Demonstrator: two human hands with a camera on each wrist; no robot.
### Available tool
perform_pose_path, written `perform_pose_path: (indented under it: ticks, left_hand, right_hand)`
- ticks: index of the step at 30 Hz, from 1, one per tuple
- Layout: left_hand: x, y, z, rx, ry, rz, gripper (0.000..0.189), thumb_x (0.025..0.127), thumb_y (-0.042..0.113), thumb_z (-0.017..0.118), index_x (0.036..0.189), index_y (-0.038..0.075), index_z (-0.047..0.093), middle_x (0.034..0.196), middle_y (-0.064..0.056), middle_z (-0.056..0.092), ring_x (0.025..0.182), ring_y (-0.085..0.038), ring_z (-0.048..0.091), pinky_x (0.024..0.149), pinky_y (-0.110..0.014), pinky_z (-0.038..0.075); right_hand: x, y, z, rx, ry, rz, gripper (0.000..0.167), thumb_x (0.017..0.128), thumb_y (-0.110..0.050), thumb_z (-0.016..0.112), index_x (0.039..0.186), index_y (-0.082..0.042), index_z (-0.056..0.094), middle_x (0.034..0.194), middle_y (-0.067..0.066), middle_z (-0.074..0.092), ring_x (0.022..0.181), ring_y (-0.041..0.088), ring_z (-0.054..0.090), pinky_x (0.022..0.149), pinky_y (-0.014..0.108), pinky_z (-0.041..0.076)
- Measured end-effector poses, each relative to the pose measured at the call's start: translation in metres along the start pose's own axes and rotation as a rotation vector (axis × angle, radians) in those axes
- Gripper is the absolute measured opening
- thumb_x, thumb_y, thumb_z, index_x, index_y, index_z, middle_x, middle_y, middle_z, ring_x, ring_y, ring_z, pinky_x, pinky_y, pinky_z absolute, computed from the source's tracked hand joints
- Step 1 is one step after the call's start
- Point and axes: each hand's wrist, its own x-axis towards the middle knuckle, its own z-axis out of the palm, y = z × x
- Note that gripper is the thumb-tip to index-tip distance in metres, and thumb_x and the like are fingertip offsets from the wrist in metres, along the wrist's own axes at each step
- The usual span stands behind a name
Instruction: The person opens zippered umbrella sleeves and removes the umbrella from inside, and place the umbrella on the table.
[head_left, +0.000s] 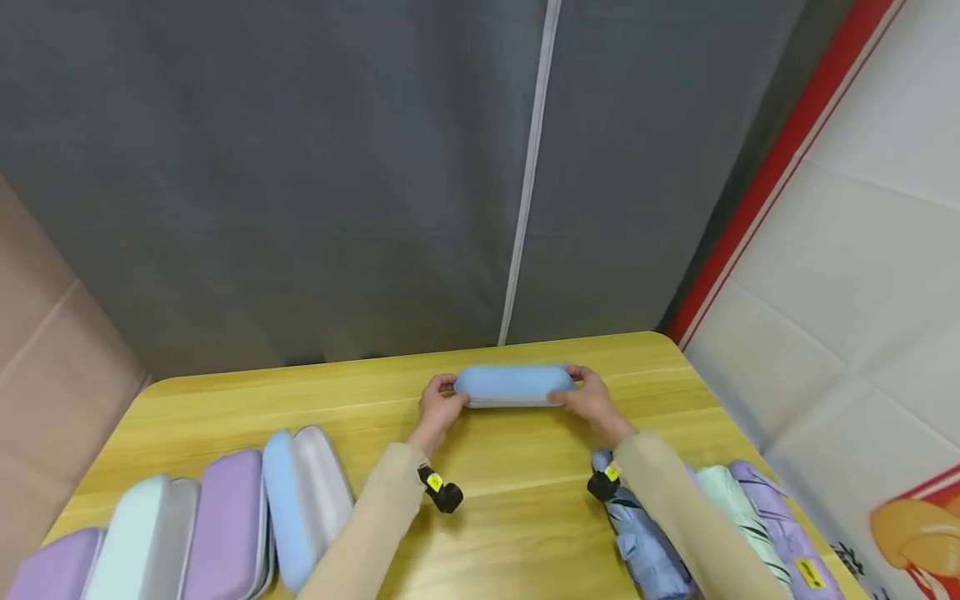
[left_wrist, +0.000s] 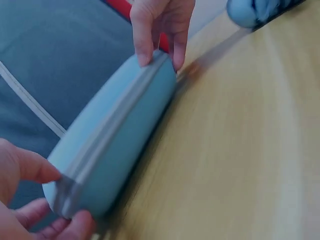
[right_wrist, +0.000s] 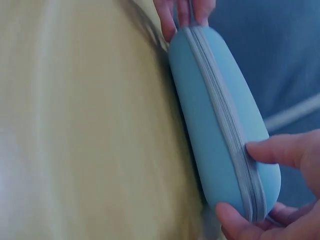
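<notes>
A blue hard case (head_left: 513, 385) with rounded ends lies crosswise near the far side of the table. My left hand (head_left: 439, 410) grips its left end, while my right hand (head_left: 594, 402) grips the right end. In the right wrist view, a grey zipper (right_wrist: 222, 107) runs closed along the side of the case. The left wrist view has my left thumb and fingers (left_wrist: 80, 227) on either side of the zipper band at the near end. At the far end, the other hand (left_wrist: 162, 25) pinches the case from both sides.
On the left of the wooden table (head_left: 502, 500) stand a blue-and-grey case (head_left: 288, 500), a purple case (head_left: 225, 521), a mint case (head_left: 131, 533) and another purple case (head_left: 60, 567). Folded umbrellas in blue (head_left: 648, 542), mint (head_left: 731, 500) and purple (head_left: 780, 521) lie at right. A grey curtain (head_left: 300, 183) hangs behind.
</notes>
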Motion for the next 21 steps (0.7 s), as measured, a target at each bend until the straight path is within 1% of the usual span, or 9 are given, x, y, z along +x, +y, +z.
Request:
perform_pose_path:
  ticks: [3,6,10,14,16,18,21]
  left_hand:
    - [-0.012,0.002,-0.012,0.048,0.003,-0.005,0.042,0.074,-0.002,0.064,0.115,-0.001,0.055,0.109,-0.016,0.054,0.095,-0.027,0.050,0.072,-0.028,0.045]
    - [-0.023,0.003,-0.024,0.072,-0.007,-0.013,0.043,0.072,-0.004,0.063,0.113,-0.003,0.053,0.107,-0.018,0.053,0.094,-0.027,0.049,0.072,-0.027,0.045]
    - [-0.038,0.003,-0.040,0.105,-0.029,-0.027,0.043,0.070,-0.006,0.062,0.112,-0.005,0.051,0.105,-0.018,0.051,0.093,-0.027,0.048,0.071,-0.028,0.044]
    - [-0.053,0.001,-0.055,0.138,-0.049,-0.028,0.043,0.069,-0.005,0.062,0.111,-0.005,0.050,0.105,-0.018,0.050,0.093,-0.028,0.048,0.071,-0.028,0.043]
    - [-0.060,-0.001,-0.064,0.157,-0.055,-0.029,0.043,0.068,-0.004,0.063,0.110,-0.005,0.050,0.105,-0.018,0.051,0.093,-0.028,0.048,0.070,-0.027,0.043]
    - [-0.066,-0.001,-0.072,0.177,-0.058,-0.028,0.043,0.067,-0.004,0.063,0.108,-0.005,0.049,0.104,-0.018,0.051,0.092,-0.028,0.049,0.068,-0.026,0.044]
    - [-0.073,-0.001,-0.083,0.223,-0.071,-0.007,0.041,0.066,-0.003,0.063,0.105,-0.006,0.049,0.099,-0.017,0.051,0.088,-0.027,0.050,0.065,-0.026,0.044]
  right_hand:
    - [-0.012,0.001,0.008,0.016,-0.021,-0.001,0.065,0.080,-0.003,0.070,0.134,0.009,0.036,0.132,0.026,0.038,0.106,0.035,0.051,0.074,0.032,0.052]
    - [-0.024,0.001,0.016,0.017,-0.024,-0.023,0.064,0.078,-0.002,0.071,0.132,0.009,0.038,0.129,0.026,0.040,0.103,0.037,0.053,0.072,0.033,0.053]
    - [-0.040,0.004,0.027,0.017,-0.030,-0.052,0.062,0.075,0.001,0.072,0.128,0.010,0.041,0.124,0.026,0.041,0.097,0.035,0.053,0.067,0.032,0.053]
    - [-0.056,0.006,0.037,0.004,-0.021,-0.090,0.061,0.071,0.002,0.075,0.122,0.012,0.044,0.121,0.027,0.044,0.097,0.033,0.050,0.067,0.031,0.053]
    - [-0.064,0.007,0.042,-0.004,-0.021,-0.115,0.061,0.070,0.002,0.076,0.120,0.013,0.045,0.119,0.027,0.045,0.093,0.031,0.050,0.066,0.031,0.052]
    - [-0.071,0.007,0.047,0.003,-0.032,-0.130,0.060,0.069,0.002,0.076,0.119,0.013,0.045,0.118,0.026,0.045,0.086,0.028,0.050,0.065,0.030,0.051]
    - [-0.080,0.007,0.053,0.015,-0.050,-0.154,0.059,0.069,0.002,0.077,0.117,0.011,0.045,0.114,0.024,0.045,0.075,0.022,0.045,0.061,0.028,0.046]
